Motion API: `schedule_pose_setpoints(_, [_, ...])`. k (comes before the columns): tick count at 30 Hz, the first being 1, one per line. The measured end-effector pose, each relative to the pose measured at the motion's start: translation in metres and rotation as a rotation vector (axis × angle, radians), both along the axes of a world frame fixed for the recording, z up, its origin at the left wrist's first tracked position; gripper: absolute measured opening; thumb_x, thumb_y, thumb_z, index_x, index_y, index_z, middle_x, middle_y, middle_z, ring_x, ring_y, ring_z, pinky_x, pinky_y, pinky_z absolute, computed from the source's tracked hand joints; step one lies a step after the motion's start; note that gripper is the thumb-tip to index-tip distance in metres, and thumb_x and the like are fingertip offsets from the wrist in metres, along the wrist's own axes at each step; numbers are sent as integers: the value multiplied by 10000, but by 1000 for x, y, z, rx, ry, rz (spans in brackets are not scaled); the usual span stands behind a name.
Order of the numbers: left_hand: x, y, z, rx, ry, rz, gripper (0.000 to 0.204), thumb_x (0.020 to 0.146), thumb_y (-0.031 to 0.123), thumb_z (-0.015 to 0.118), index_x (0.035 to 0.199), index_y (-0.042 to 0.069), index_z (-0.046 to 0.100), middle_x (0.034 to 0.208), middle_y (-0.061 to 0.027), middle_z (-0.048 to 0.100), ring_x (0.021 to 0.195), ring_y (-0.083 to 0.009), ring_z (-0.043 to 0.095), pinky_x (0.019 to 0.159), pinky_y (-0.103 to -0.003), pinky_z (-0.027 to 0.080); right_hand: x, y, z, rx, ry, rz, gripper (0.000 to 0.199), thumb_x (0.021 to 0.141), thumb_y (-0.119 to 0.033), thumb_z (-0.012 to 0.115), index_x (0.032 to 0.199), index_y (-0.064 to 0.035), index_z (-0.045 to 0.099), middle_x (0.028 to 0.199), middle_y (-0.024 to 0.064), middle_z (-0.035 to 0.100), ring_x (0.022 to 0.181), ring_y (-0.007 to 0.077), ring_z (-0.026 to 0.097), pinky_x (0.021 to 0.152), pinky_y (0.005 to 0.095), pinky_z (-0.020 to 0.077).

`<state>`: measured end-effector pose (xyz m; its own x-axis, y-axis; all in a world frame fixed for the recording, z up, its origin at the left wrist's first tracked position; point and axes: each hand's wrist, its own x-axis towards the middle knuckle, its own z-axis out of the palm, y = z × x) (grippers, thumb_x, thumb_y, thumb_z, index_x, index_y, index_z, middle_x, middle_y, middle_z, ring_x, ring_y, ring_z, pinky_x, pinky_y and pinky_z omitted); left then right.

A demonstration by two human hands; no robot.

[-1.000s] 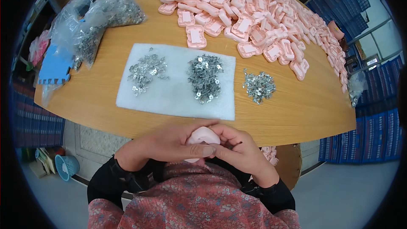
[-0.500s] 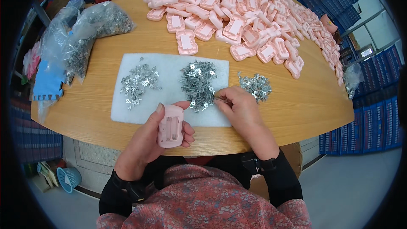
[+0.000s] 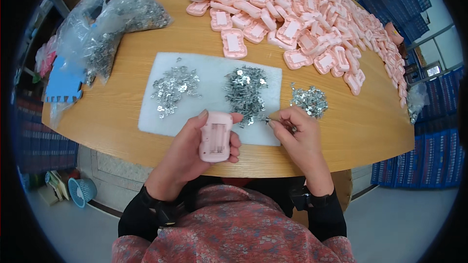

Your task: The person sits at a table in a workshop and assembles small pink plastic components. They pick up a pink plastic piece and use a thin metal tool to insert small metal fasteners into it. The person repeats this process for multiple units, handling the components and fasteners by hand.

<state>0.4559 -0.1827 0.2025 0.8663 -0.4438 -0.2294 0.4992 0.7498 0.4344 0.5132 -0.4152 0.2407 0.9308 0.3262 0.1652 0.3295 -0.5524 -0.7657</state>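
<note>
Left hand [image 3: 187, 141] grasping pink case [image 3: 216, 137], long axis pointing away; right hand [image 3: 300, 134], rightward of case, nearer clip pile [image 3: 245, 95], pinching small piece [image 3: 267, 120], kind unclear.

The pink case [image 3: 215, 135] looks like smooth plastic with a soft sheen, the small clips [image 3: 245, 95] are shiny bare metal, the white pad [image 3: 212, 70] is matt and foam-like, the table [image 3: 117, 112] has a smooth wood-grain top, the clear bags [image 3: 105, 31] are crinkled, glossy plastic, and the apron [image 3: 234, 226] is matt printed cloth.

Blk slvs [image 3: 327, 220], red flrl top [image 3: 234, 224], wristbands [image 3: 160, 209]
</note>
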Motion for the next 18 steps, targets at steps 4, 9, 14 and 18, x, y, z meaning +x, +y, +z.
schedule_pose_setpoints(4, [2,-4,5,-42,-9,-21,598,1016,467,364,1364,-8,471,992,-135,656,873,-224,662,798,-378,546,-12,11,12,73,-22,86,126,799,-28,738,863,-3,632,783,75,599,626,146,584,561,272,467])
schedule_pose_setpoints(9, [-4,-13,8,233,-92,8,470,983,295,533,1358,15,489,990,-100,654,863,-183,654,802,-347,541,-23,21,14,95,-128,155,135,786,-9,743,865,-18,634,787,74,601,627,158,601,560,275,483])
schedule_pose_setpoints(14, [-4,-22,17,337,-72,56,471,1003,330,500,1363,27,489,970,-95,652,846,-183,649,797,-347,540,-23,22,11,70,-177,136,132,782,-16,733,869,-30,634,795,86,610,649,193,631,566,298,509])
schedule_pose_setpoints(18, [1,-13,14,-9,-10,42,711,1024,575,190,1371,29,484,928,-127,659,830,-236,647,765,-378,527,-11,11,-1,-62,-192,51,140,770,-21,727,875,-34,635,795,103,619,680,233,653,577,323,520])
